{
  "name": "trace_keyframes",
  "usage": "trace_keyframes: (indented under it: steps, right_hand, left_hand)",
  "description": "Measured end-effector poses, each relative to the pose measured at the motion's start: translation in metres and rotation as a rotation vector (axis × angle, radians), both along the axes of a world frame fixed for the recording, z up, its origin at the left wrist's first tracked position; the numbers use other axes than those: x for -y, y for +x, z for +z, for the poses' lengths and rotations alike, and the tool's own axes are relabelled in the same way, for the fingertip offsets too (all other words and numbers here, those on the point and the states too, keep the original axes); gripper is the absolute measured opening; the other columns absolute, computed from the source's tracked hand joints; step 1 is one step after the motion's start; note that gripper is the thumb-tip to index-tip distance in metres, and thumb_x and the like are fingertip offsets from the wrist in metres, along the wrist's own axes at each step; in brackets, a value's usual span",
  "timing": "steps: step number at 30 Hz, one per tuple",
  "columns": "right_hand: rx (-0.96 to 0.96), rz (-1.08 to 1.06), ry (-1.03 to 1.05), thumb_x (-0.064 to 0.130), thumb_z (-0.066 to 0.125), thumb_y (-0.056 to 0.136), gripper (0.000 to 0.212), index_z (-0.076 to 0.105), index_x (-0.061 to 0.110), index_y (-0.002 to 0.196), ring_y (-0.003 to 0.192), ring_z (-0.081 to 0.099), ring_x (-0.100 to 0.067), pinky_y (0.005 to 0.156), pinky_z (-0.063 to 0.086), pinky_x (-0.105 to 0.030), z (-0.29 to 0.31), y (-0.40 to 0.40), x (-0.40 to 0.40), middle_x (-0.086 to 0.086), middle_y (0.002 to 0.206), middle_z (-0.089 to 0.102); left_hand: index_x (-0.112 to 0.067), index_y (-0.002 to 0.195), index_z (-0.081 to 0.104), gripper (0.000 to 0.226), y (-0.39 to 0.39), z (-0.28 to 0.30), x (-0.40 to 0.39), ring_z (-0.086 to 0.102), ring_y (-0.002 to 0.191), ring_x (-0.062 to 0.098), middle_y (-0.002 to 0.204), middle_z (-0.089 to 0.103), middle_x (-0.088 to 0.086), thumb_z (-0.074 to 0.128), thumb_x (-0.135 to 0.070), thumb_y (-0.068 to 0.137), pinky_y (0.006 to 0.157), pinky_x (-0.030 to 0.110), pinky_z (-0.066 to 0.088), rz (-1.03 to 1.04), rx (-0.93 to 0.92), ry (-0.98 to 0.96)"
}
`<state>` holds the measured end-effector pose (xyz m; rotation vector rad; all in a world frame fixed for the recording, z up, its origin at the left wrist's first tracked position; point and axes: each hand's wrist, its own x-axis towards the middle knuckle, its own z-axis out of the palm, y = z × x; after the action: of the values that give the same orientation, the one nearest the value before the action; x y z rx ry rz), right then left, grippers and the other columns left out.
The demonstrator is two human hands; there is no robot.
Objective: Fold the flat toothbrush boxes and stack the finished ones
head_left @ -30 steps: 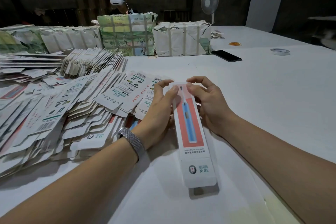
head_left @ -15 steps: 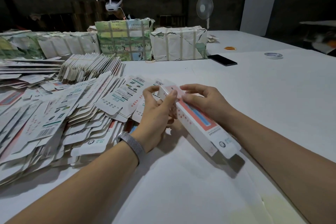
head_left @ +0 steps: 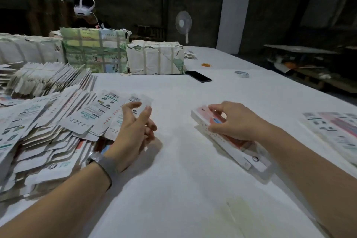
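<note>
- Since half a second ago the hands have parted: the right hand point(head_left: 234, 121) has carried the folded toothbrush box point(head_left: 228, 142) off to the right, and the left hand point(head_left: 133, 131) has let go.
- Box's long axis runs far-left to near-right, under the right hand, which grips its far end.
- Left hand is loosely curled and empty, beside the flat box pile point(head_left: 44, 125).
- Finished stack point(head_left: 332, 131) lies further right on the desk point(head_left: 183, 189), nearest the right hand.

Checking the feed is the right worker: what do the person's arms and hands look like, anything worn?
Both forearms are bare, with no sleeves in view and no gloves. The left hand has a grey, mesh-like band round the wrist, likely a watch or tracker strap; its face is not visible. The right hand and wrist carry nothing visible: no rings or markings can be made out.
</note>
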<state>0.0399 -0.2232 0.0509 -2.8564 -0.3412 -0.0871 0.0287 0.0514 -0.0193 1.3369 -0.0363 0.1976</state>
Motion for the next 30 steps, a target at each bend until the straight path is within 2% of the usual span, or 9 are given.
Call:
trace_keyframes:
  steps: [2,6,8,10,13,16,21,26,30]
  right_hand:
    - [-0.006,-0.171,-0.136,0.056,0.061,0.080,0.059,0.057,0.026,0.130,0.101,0.056,-0.020,0.086,0.050,-0.039,-0.002,-0.010,0.044,0.004,0.113,0.054]
    - [-0.007,-0.417,-0.196,0.045,0.056,0.085,0.026,0.056,0.019,0.082,0.077,0.055,-0.019,0.060,0.042,-0.034,-0.005,-0.027,0.126,-0.002,0.089,0.053]
    - [0.031,-0.490,-0.241,0.040,0.055,0.087,0.024,0.061,0.018,0.086,0.082,0.056,-0.022,0.068,0.050,-0.037,-0.006,-0.029,0.158,-0.003,0.092,0.054]
    - [0.073,-0.550,-0.295,0.038,0.056,0.087,0.021,0.066,0.023,0.096,0.097,0.055,-0.026,0.077,0.051,-0.038,-0.006,-0.029,0.186,-0.002,0.102,0.052]
    - [0.141,-0.637,-0.286,0.036,0.061,0.088,0.021,0.066,0.032,0.108,0.113,0.053,-0.026,0.073,0.042,-0.032,-0.006,-0.026,0.213,0.001,0.113,0.053]
    - [0.201,-0.663,-0.352,0.030,0.061,0.090,0.017,0.067,0.034,0.105,0.111,0.053,-0.023,0.073,0.036,-0.031,-0.009,-0.018,0.223,0.004,0.111,0.054]
    - [0.274,-0.516,-0.262,0.036,0.060,0.091,0.014,0.065,0.034,0.104,0.107,0.053,-0.018,0.078,0.041,-0.032,-0.016,-0.004,0.178,0.008,0.112,0.056]
    - [0.253,-0.224,0.039,0.037,0.062,0.088,0.008,0.066,0.036,0.095,0.094,0.057,-0.014,0.075,0.042,-0.030,-0.019,0.001,0.060,0.014,0.094,0.057]
    - [0.172,0.035,0.277,0.036,0.062,0.086,0.003,0.062,0.040,0.085,0.086,0.056,-0.011,0.078,0.047,-0.032,-0.022,-0.001,-0.046,0.013,0.089,0.063]
  left_hand:
    - [-0.052,0.097,0.051,0.011,0.002,-0.002,0.000,0.049,0.047,0.011,0.063,0.061,-0.002,0.059,-0.044,0.099,0.040,0.022,0.034,-0.016,0.010,0.014]
    - [-0.056,0.091,0.056,0.012,0.007,-0.003,0.002,0.051,0.044,0.009,0.062,0.063,0.000,0.062,-0.050,0.082,0.042,0.020,0.036,-0.028,0.026,0.025]
    - [-0.055,0.091,0.058,0.011,0.010,-0.005,-0.001,0.050,0.042,0.009,0.059,0.062,0.001,0.061,-0.046,0.087,0.041,0.018,0.037,-0.013,0.035,0.019]
    - [-0.052,0.094,0.059,0.010,0.012,-0.007,-0.001,0.048,0.040,0.008,0.056,0.061,0.001,0.061,-0.043,0.091,0.040,0.017,0.036,-0.005,0.033,0.004]
    - [-0.049,0.094,0.062,0.011,0.012,-0.006,0.000,0.047,0.038,0.008,0.054,0.060,0.001,0.063,-0.044,0.084,0.039,0.017,0.037,-0.007,0.012,-0.001]
    - [-0.047,0.095,0.063,0.014,0.012,-0.005,-0.001,0.047,0.039,0.006,0.054,0.060,0.001,0.064,-0.042,0.082,0.038,0.016,0.036,-0.018,-0.005,0.008]
    - [-0.042,0.094,0.065,0.016,0.001,0.001,0.002,0.048,0.042,0.009,0.058,0.060,0.003,0.060,-0.028,0.097,0.039,0.015,0.037,-0.077,-0.011,0.014]
    - [-0.035,0.085,0.067,0.030,-0.010,0.011,0.012,0.045,0.042,0.009,0.056,0.056,0.002,0.054,-0.013,0.101,0.037,0.015,0.030,-0.081,-0.032,0.059]
    - [-0.024,0.090,0.062,0.025,-0.017,0.015,0.018,0.043,0.041,0.009,0.053,0.055,0.000,0.052,-0.003,0.100,0.038,0.017,0.032,-0.039,0.003,0.089]
